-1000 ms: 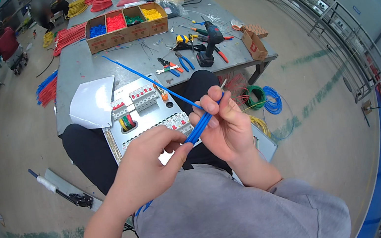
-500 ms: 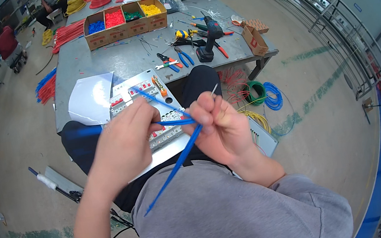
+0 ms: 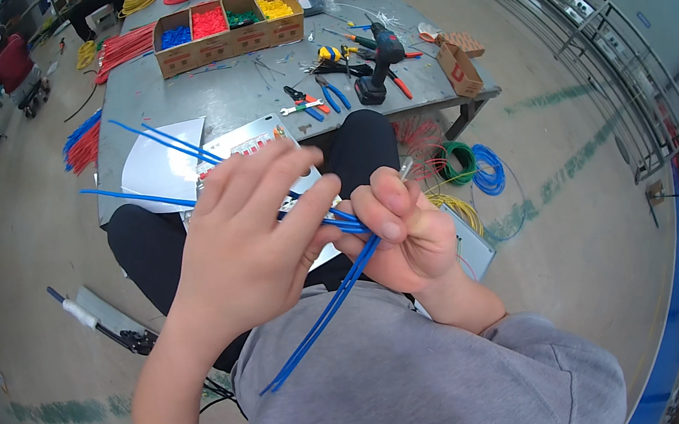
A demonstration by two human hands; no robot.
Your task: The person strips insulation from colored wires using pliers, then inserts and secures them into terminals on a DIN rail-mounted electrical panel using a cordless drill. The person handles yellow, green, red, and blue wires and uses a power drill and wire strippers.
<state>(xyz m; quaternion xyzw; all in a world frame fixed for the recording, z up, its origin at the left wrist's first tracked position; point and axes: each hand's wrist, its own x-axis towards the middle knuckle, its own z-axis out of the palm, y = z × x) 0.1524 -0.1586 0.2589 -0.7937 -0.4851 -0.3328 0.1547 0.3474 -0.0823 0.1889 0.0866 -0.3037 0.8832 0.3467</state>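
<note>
My right hand (image 3: 405, 233) is closed on several blue wires (image 3: 322, 326). Two wire tails hang down toward my shirt, while others run to the upper left. A small silvery tip (image 3: 406, 168) sticks up above the right fingers. Across the wires lies my left hand (image 3: 257, 225), its fingers stretched out and its thumb close to the bundle beside the right hand; it hides the wires' middle stretch. Behind it, a metal panel with circuit breakers (image 3: 259, 139) rests at my lap, mostly covered.
On the workbench (image 3: 250, 93) are a cardboard box of coloured caps (image 3: 233, 47), a cordless drill (image 3: 380, 63), pliers (image 3: 333, 95) and a white sheet (image 3: 159, 165). Wire coils (image 3: 488, 171) lie on the floor at right. Other people (image 3: 14, 64) sit at far left.
My left hand has gone from pinching a wire to spread fingers over the bundle. The wire ends at the upper left now fan out farther left. The right hand keeps its grip.
</note>
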